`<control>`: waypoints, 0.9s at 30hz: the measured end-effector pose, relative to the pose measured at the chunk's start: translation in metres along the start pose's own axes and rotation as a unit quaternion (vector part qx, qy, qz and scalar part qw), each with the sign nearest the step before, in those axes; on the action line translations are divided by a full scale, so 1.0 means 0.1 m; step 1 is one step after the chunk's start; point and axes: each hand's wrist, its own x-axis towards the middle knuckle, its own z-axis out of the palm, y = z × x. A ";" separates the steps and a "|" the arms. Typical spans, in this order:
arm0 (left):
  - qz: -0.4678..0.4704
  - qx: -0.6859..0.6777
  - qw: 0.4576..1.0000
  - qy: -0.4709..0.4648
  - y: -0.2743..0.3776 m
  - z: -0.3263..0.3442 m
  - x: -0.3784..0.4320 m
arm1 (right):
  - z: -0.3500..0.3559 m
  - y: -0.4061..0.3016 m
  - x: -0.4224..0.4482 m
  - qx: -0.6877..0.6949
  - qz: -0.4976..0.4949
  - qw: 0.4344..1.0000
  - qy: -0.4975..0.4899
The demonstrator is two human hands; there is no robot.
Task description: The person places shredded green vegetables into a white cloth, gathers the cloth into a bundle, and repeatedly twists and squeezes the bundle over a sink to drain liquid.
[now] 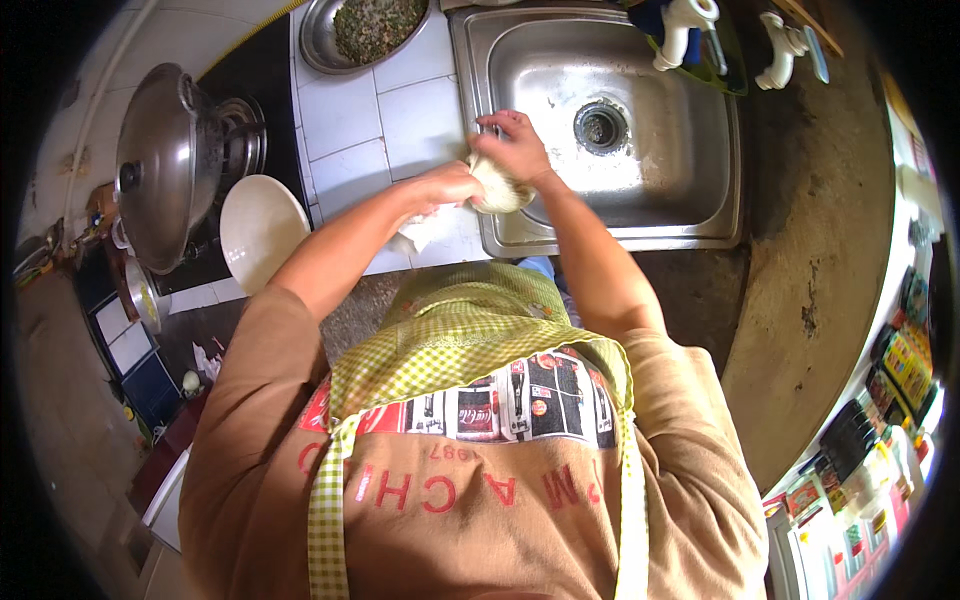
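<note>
A pale, rounded bundle (496, 187), which looks like wet cloth, is between my two hands over the sink's left rim. My left hand (450, 185) is closed around its left side. Against its upper side is my right hand (517, 146), fingers bent; whether they grip the bundle is unclear. What the bundle holds, if anything, is hidden. Below my left wrist a crumpled white cloth or paper (418, 231) lies on the white tiles. The steel sink (667, 180), with its round drain (601, 126), is to the right of my hands.
A metal bowl of chopped greenish mixture (379, 30) stands on the tiled counter (337, 112). Left are a lidded metal wok (161, 169) on a stove and a white bowl (262, 229) near the counter edge. White faucets (686, 30) overhang the sink's top right.
</note>
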 end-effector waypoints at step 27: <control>0.311 -0.361 0.865 0.157 2.10 0.37 -1.39 | -0.58 -1.96 -0.80 0.610 -0.156 0.777 -0.001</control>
